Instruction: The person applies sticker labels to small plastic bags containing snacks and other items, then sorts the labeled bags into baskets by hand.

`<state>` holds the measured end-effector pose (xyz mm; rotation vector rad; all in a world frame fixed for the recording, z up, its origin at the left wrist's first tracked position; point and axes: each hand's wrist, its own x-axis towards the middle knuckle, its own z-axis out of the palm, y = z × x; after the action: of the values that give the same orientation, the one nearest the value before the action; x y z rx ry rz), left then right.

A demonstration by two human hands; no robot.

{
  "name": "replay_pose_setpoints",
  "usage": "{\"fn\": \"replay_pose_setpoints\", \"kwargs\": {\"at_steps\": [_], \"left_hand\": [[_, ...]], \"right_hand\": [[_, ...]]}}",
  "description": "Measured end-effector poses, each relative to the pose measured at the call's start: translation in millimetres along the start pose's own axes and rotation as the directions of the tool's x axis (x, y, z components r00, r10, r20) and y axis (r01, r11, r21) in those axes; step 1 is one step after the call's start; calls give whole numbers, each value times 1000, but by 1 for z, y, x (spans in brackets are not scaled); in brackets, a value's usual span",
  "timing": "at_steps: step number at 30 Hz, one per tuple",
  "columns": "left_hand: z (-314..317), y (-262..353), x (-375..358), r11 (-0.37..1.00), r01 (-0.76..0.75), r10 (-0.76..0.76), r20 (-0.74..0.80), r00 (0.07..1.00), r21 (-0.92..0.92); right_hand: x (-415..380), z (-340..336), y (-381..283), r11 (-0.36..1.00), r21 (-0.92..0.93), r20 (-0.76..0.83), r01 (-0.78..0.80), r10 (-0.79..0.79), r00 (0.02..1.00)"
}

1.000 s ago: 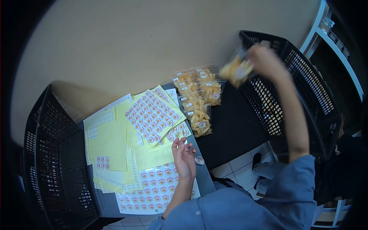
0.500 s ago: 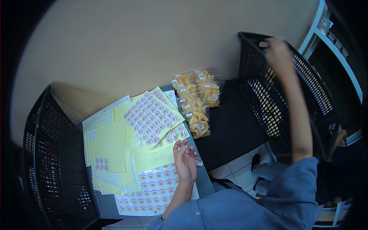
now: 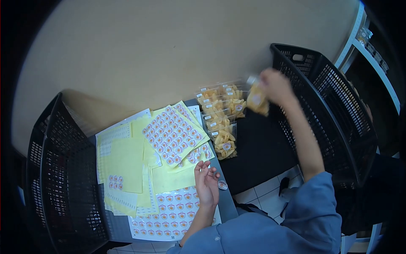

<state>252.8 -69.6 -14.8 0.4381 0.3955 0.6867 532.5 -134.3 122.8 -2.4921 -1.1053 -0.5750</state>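
Note:
My right hand [image 3: 277, 87], slightly blurred, grips the top of a clear bag of tube pasta [image 3: 257, 99]. That bag hangs over the black surface, left of the right-hand crate. Beside it, several similar pasta bags [image 3: 223, 137] stand in overlapping rows, with small white labels and some round stickers showing. My left hand [image 3: 208, 184] rests palm up above the sticker sheets, fingers loosely curled and apart, with nothing in it. A small round label [image 3: 223, 185] lies just right of its fingers, at the grey table's edge. Sheets of round stickers [image 3: 173, 134] lie up and left of that hand.
A black mesh crate [image 3: 63, 178] stands at the left and another black crate [image 3: 338, 122] at the right. Yellow backing sheets [image 3: 122, 156] overlap on the grey table. A wall [image 3: 169, 51] rises behind, and a white shelf frame [image 3: 376, 63] is at far right.
My right hand has come down and left from the right crate's rim, and a pasta bag now shows in it. My left hand keeps nearly the same pose. The view has shifted slightly.

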Motion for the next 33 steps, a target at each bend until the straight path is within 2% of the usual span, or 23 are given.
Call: {"fn": "replay_pose_setpoints", "kwargs": {"at_steps": [2,3,4,5,6,7,8,10,12,14,15,16,17,18,19,21,23,25,27,29,30,31,33], "left_hand": [[1,-1,-1,1000,13,-13,-5,1000,0],[2,-2,-1,1000,22,-22,-10,1000,0],[2,-2,0,1000,30,-30,-12,999,1],[1,-2,0,999,32,-32,-10,999,3],[1,-2,0,999,32,-32,-5,999,2],[1,-2,0,1000,31,-31,-1,1000,1],[1,-2,0,1000,31,-31,1,1000,2],[2,-1,-1,1000,29,-29,-12,1000,2],[3,-2,-1,999,32,-32,-19,999,8],[4,-2,-1,999,32,-31,-19,999,14],[3,-3,-1,999,34,-34,-13,999,12],[2,-3,0,999,35,-35,-8,999,10],[2,-3,0,999,29,-29,-2,1000,12],[2,-3,0,1000,27,-27,-9,1000,14],[2,-3,0,1000,23,-23,-16,1000,16],[0,-2,1,1000,8,-7,-17,1000,22],[0,1,3,1000,-8,9,-21,1000,25],[1,3,2,1000,-12,12,-28,1000,8],[1,4,1,1000,-5,5,-25,1000,8],[1,3,2,1000,6,-6,-25,1000,1],[1,3,2,1000,10,-10,-20,1000,4],[0,2,2,1000,14,-14,-15,1000,7],[0,1,2,1000,21,-21,-12,1000,7]], "right_hand": [[11,-58,6,999,43,-354,12,5,935],[19,-80,22,996,-62,-477,-59,23,879],[22,-105,30,995,-48,-582,-84,41,812],[24,-123,47,983,-143,-690,-115,-16,724],[22,-137,58,954,-201,-783,-223,-19,622],[18,-146,67,953,-151,-843,-265,16,538],[13,-152,74,915,-163,-856,-370,55,514],[5,-148,78,861,-165,-839,-482,134,527],[5,-128,79,830,-140,-705,-540,300,643],[6,-77,50,912,-282,-669,-297,35,743],[8,-58,37,935,-353,-645,-38,-214,733],[6,-37,18,952,-241,-536,188,-292,792],[3,-11,6,926,-230,-437,300,-373,818],[1,19,3,930,-168,-308,326,-363,879],[0,48,0,948,-83,-212,306,-317,924],[0,99,12,967,-114,18,228,-227,974],[-1,133,23,978,-112,37,176,-173,984],[3,135,24,986,-111,67,123,-116,991],[9,127,28,994,-105,326,37,-1,945],[18,64,6,994,-104,428,-45,85,900],[23,33,2,982,-159,329,-98,146,933],[23,-2,-2,983,-158,109,-97,115,987],[30,-71,-7,961,-71,-180,-268,252,951]]}}
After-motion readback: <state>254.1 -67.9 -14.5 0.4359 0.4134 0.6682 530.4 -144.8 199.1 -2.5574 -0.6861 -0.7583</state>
